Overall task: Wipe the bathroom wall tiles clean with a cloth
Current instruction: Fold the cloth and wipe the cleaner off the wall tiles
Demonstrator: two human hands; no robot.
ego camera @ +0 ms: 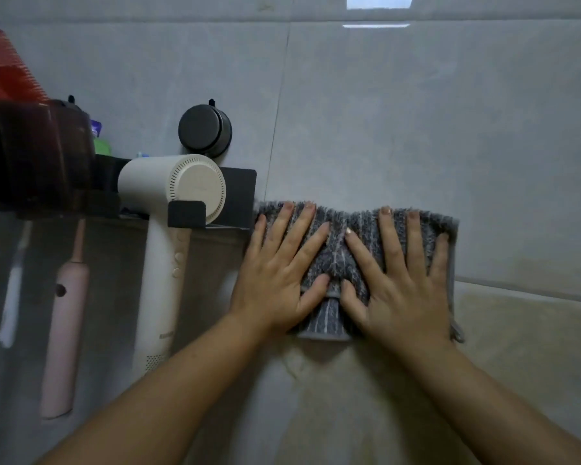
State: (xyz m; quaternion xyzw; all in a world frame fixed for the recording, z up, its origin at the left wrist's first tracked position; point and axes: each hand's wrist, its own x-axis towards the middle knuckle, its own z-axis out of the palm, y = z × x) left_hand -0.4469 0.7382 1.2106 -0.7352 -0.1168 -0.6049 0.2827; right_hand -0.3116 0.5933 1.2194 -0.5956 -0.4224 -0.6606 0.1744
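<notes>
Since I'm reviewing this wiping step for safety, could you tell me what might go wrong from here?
The cloth sits right beside the black holder carrying the white hair dryer; a leftward stroke by the left hand could bump it loose. The cloth is bunched between the left hand and the right hand, so it may wipe the tiles unevenly.

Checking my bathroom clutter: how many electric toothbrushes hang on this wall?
2: a pink toothbrush left of the hair dryer, a blurred white toothbrush further left. Others may be hidden.

Grey striped cloth, grey tiles
</notes>
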